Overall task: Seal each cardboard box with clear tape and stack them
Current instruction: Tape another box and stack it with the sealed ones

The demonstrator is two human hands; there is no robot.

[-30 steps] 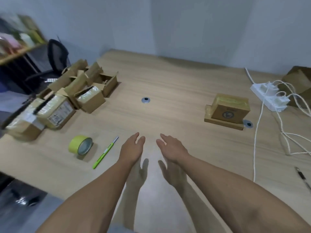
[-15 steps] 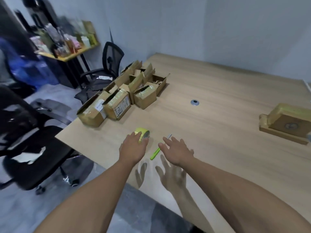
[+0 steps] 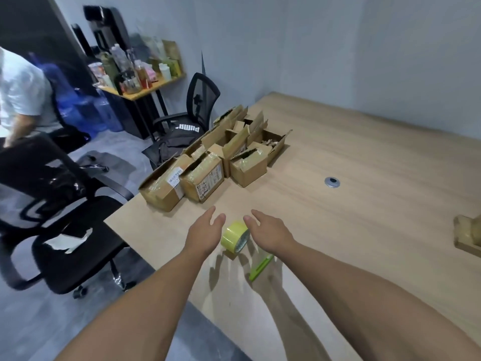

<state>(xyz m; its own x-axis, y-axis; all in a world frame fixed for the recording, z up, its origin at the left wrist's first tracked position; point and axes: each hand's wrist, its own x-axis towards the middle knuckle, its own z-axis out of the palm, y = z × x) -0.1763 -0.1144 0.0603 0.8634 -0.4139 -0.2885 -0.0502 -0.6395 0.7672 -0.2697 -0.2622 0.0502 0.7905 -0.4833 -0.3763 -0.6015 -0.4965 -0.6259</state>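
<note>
Wooden table (image 3: 377, 209), grey walls, head view. Cardboard boxes (image 3: 208, 175), flaps open, clustered at frame centre by the table's left edge. Yellow-green tape roll (image 3: 234, 237), on edge, lower centre, between the hands. Left hand (image 3: 204, 234) and right hand (image 3: 270, 231): fingers extended, gripping nothing. Green pen-like tool (image 3: 260, 267) below the roll. Black office chair (image 3: 67, 230), left.

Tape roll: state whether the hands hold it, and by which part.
Nothing is held: the left hand and right hand are open, flanking the tape roll.
</note>
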